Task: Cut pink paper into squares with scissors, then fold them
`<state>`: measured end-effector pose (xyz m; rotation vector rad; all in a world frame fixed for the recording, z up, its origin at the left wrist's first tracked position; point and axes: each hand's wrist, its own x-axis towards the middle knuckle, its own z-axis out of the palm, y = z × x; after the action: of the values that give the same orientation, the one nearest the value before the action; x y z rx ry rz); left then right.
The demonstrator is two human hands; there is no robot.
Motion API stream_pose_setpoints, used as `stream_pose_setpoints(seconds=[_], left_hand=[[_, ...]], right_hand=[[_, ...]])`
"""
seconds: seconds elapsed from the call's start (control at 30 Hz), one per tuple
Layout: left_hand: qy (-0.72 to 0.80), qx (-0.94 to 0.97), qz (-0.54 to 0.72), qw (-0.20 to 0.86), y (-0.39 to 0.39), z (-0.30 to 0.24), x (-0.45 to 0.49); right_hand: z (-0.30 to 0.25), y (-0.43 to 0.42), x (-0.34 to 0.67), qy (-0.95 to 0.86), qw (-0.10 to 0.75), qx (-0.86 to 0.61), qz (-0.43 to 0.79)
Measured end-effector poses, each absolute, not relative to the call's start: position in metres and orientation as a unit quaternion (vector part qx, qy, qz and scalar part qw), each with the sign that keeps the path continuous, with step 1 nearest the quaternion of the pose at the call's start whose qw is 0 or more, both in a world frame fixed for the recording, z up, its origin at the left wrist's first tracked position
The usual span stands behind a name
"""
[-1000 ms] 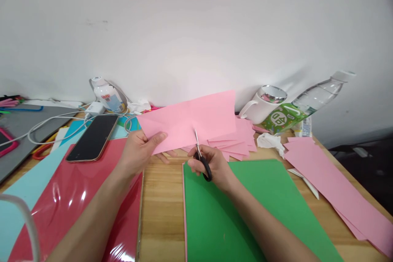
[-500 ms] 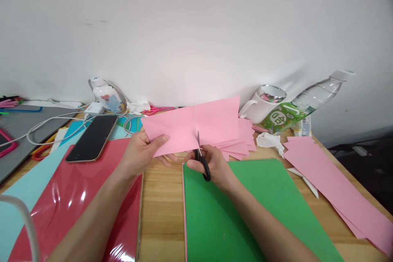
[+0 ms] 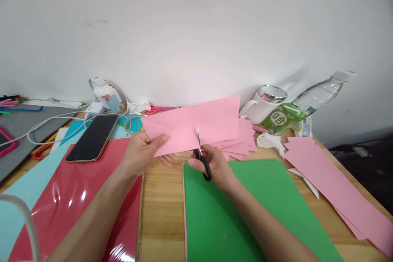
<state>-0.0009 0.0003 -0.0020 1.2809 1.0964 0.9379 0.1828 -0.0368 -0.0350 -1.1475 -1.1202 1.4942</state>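
Note:
My left hand (image 3: 141, 150) pinches the left end of a pink paper strip (image 3: 190, 125), held up above the wooden table (image 3: 161, 200). My right hand (image 3: 215, 164) is closed round the black handles of a pair of scissors (image 3: 202, 156). The blades point up and cut into the strip's lower edge near its middle. Behind the strip lies a fanned pile of cut pink pieces (image 3: 241, 141).
A green sheet (image 3: 245, 208) lies under my right arm, a glossy red sheet (image 3: 76, 196) and a light blue one under my left. A phone (image 3: 92, 137), cables, a small bottle (image 3: 106, 95), a white mug (image 3: 263, 103), a water bottle (image 3: 319, 95) and long pink strips (image 3: 334, 188) surround them.
The pink strip has shifted slightly right and tilted, and the scissor blades have gone a little further into its lower edge. Both hands stay in nearly the same place.

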Motion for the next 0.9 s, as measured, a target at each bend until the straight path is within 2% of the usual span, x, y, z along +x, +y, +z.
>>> stream_pose_setpoints(seconds=[0.63,0.9], left_hand=[[0.463,0.557,0.398,0.563,0.0,-0.0013,-0.0014],[0.461,0.553,0.381,0.58,-0.0004,-0.0006,-0.0003]], right_hand=[[-0.0408,-0.0357,0.1825,-0.43,0.457,-0.475,0.616],[-0.0431,-0.0355,0.1859,-0.489,0.449,-0.447,0.599]])
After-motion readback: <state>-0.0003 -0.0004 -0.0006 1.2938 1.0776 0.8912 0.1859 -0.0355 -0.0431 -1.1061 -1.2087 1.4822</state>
